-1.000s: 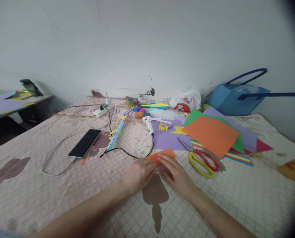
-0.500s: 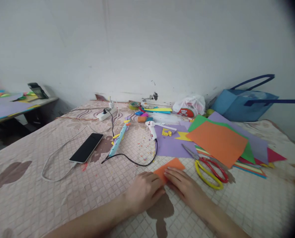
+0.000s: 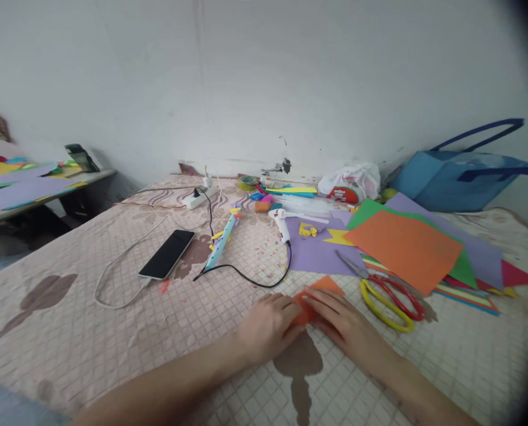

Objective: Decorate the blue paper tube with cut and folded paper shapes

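A small piece of orange paper (image 3: pixel 330 285) lies at the near middle of the table, partly covered by both hands. My left hand (image 3: pixel 269 324) is closed, its curled fingers gripping the paper's left edge. Over the right part of the same sheet, my right hand (image 3: pixel 346 319) presses with its fingers close together and the thumb tucked below, holding it. Just right of that hand rest scissors (image 3: pixel 387 302) with one red and one yellow handle. Whether the paper is creased under the fingers is hidden.
Behind the hands are a white glue gun (image 3: pixel 282 226) with a black cord, purple paper (image 3: pixel 321 260) and a light-blue paper strip (image 3: pixel 219 244). A charging phone (image 3: pixel 168 254) lies left. Stacked colored sheets (image 3: pixel 406 248) and a blue bag (image 3: pixel 454 177) are right.
The camera view has turned slightly left, so everything sits further right. My right hand's fingers have shifted a little on the orange paper; both hands remain on it.
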Tool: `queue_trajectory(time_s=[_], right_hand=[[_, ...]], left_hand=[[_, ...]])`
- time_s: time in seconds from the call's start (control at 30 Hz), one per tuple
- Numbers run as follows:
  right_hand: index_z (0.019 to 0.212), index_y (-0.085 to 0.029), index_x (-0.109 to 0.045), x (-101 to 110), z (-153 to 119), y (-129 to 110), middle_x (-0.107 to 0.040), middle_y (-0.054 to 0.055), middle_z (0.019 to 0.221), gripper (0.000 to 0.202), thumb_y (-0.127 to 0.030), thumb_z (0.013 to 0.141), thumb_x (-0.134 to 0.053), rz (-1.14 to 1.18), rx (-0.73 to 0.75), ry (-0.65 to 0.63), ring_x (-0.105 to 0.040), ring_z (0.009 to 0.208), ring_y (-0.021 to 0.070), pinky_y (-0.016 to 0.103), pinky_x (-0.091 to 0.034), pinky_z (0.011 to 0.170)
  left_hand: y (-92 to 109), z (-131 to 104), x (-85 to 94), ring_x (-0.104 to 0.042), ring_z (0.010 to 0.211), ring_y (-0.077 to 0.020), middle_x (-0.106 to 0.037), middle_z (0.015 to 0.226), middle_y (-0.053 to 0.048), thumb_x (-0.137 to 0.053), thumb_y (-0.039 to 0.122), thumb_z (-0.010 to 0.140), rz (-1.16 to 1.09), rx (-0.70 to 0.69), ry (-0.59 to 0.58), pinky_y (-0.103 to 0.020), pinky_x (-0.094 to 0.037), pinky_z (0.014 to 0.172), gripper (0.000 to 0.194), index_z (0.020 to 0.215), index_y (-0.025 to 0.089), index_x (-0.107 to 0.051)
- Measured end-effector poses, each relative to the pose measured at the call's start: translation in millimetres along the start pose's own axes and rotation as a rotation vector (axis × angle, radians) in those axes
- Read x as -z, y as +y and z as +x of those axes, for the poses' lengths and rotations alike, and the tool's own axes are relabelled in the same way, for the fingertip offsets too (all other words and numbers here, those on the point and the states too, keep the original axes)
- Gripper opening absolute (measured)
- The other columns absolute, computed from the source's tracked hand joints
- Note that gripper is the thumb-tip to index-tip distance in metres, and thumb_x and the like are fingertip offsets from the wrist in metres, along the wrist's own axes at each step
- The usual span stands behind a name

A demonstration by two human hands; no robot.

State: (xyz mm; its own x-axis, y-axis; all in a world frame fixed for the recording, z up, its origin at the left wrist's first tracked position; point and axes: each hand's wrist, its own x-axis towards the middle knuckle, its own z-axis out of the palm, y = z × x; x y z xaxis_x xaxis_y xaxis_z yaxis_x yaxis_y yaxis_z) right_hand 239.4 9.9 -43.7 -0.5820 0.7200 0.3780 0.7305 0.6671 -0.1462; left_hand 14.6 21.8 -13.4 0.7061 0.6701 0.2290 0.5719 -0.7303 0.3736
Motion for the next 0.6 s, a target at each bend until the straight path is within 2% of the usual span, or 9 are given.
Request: queue_trajectory(time_s=[0.1,0.2,0.33,0.43,0.5,0.57,0.6], right_hand=[[0.128,-0.019,-0.053,-3,0,1,-0.059,0.009,0.129,0.036,-0.021,0.092,-0.048,0.028,0.035,-0.006,-0.054,0.119,0.0224,0.041,-0.049,0.097],[0.123,-0.021,-0.058,-6,-1,2,-0.064,0.008,0.121,0.033,-0.018,0.092,-0.046,0.051,0.058,-0.006,-0.057,0.115,0.0225,0.042,-0.05,0.095],[0.119,-0.023,-0.061,-7,-2,0,-0.065,0.007,0.119,0.032,-0.018,0.091,-0.047,0.079,0.044,0.019,-0.058,0.113,0.0237,0.044,-0.05,0.094],[0.117,-0.025,-0.062,-4,0,-5,-0.066,0.007,0.116,0.029,-0.022,0.091,-0.048,0.152,-0.015,0.088,-0.059,0.11,0.023,0.042,-0.05,0.094],[0.112,-0.024,-0.063,-2,10,-12,-0.067,0.007,0.111,0.026,-0.021,0.092,-0.046,0.233,-0.07,0.137,-0.061,0.105,0.021,0.038,-0.051,0.091],[0.104,-0.022,-0.064,-1,29,-19,-0.067,0.007,0.104,0.024,-0.02,0.092,-0.044,0.329,-0.122,0.148,-0.063,0.097,0.0186,0.033,-0.052,0.084],[0.101,-0.021,-0.065,-2,41,-22,-0.067,0.006,0.101,0.023,-0.019,0.092,-0.044,0.373,-0.146,0.139,-0.063,0.094,0.0177,0.031,-0.052,0.082]], left_hand=[[-8,3,9.2,-0.061,0.089,-0.0176,-0.067,0.094,-0.005,-0.048,0.024,0.09,0.007,0.013,0.132,-0.03,-0.048,0.08,0.014,0.095,0.017,-0.06],[-18,7,21.0,-0.063,0.09,-0.0177,-0.068,0.093,-0.005,-0.048,0.024,0.09,0.005,0.106,0.279,-0.03,-0.047,0.08,0.016,0.097,0.018,-0.061],[-35,8,39.0,-0.064,0.084,-0.0173,-0.069,0.091,-0.004,-0.049,0.023,0.088,0.057,0.253,0.286,-0.028,-0.047,0.074,0.015,0.093,0.019,-0.063],[-58,0,61.2,-0.064,0.084,-0.0189,-0.069,0.091,-0.005,-0.049,0.027,0.087,0.136,0.426,0.264,-0.028,-0.046,0.071,0.016,0.09,0.019,-0.063],[-79,-9,78.6,-0.064,0.079,-0.0192,-0.069,0.088,-0.005,-0.05,0.032,0.085,0.162,0.582,0.301,-0.028,-0.045,0.067,0.018,0.093,0.019,-0.061],[-101,-19,93.3,-0.064,0.079,-0.0189,-0.068,0.091,-0.005,-0.05,0.038,0.084,0.169,0.673,0.353,-0.027,-0.044,0.067,0.024,0.099,0.02,-0.057],[-111,-24,98.4,-0.064,0.078,-0.0191,-0.068,0.09,-0.005,-0.051,0.041,0.083,0.148,0.713,0.337,-0.027,-0.044,0.067,0.028,0.101,0.02,-0.055]])
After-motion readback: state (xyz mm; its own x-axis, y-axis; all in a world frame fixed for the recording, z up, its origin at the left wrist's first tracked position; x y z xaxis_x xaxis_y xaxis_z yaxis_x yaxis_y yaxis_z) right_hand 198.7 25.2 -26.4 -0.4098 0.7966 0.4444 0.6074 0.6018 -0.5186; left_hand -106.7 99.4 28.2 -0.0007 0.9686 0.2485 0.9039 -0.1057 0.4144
